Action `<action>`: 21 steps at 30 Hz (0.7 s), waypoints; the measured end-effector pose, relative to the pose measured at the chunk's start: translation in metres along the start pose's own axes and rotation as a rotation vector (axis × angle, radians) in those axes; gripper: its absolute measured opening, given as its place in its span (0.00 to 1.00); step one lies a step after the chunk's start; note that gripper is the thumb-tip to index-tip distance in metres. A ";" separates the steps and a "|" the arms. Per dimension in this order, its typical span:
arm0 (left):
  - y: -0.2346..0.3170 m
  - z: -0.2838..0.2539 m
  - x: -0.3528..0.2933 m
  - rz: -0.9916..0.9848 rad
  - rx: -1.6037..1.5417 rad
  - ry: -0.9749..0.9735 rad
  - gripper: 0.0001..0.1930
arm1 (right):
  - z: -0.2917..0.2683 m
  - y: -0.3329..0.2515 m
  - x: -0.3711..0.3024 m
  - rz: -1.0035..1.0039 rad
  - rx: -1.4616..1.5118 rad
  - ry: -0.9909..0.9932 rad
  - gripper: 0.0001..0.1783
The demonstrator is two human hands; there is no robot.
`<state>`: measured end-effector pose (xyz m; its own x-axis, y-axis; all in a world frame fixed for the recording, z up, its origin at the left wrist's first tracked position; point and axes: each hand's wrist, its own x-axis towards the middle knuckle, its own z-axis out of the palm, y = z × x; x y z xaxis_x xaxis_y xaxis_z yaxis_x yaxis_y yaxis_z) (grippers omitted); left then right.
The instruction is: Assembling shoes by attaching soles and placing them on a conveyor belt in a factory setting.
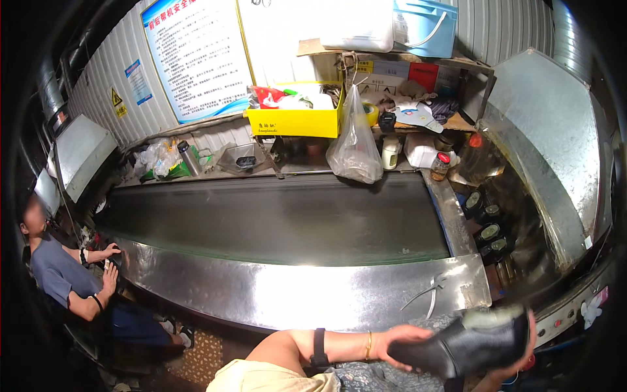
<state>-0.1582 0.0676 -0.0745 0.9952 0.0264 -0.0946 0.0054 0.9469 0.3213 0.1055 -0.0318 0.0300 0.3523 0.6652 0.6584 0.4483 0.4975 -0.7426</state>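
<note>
A black leather shoe [480, 346], with a pale greenish last or filling showing at its opening, is held between both my hands at the lower right. Fingers of my left hand [403, 341] wrap round the toe end. At the heel end, my right hand [528, 336] grips the back, its palm mostly hidden behind the shoe. Pincers [432, 294] with long thin handles lie just beyond the shoe on the shiny metal ledge [287, 281].
A dark conveyor belt [281, 215] runs behind the ledge. Several black shoes [490, 232] stand at the right by a metal hood [548, 117]. A plastic bag [354, 140] hangs from the shelf near a yellow box [294, 122]. Another person [72, 274] works at the far left.
</note>
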 end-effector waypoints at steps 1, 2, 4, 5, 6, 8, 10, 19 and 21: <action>-0.010 0.026 0.014 0.015 0.150 0.150 0.29 | -0.025 -0.017 -0.008 0.097 0.159 -0.020 0.36; -0.016 0.038 0.027 -0.187 -0.262 -0.010 0.29 | -0.025 -0.037 -0.015 0.081 -0.063 0.094 0.37; -0.022 0.046 0.030 -0.032 0.004 0.056 0.30 | -0.035 -0.055 -0.019 -0.132 -0.580 0.041 0.43; -0.024 0.048 0.033 0.098 0.269 0.103 0.31 | -0.029 -0.054 -0.035 -0.267 -0.460 0.090 0.35; -0.024 0.044 0.043 0.096 0.274 0.103 0.31 | -0.023 -0.061 -0.036 -0.255 -0.522 -0.005 0.29; -0.026 0.032 0.064 0.302 0.414 0.090 0.31 | -0.046 -0.024 -0.066 -0.406 -0.714 -0.306 0.26; -0.017 0.063 0.085 0.362 0.773 0.144 0.27 | -0.059 0.010 -0.086 -0.429 -0.750 -0.527 0.25; -0.050 0.036 0.132 0.507 0.817 0.342 0.20 | -0.015 -0.067 -0.049 -0.050 -0.478 -0.512 0.16; -0.055 0.051 0.125 0.614 0.766 0.287 0.19 | -0.022 -0.046 -0.058 0.117 -0.458 -0.460 0.16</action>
<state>-0.0289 0.0024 -0.0562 0.7869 0.6090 0.0998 -0.3365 0.2879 0.8966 0.0829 -0.1054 0.0287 0.0781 0.9211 0.3814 0.7685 0.1881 -0.6116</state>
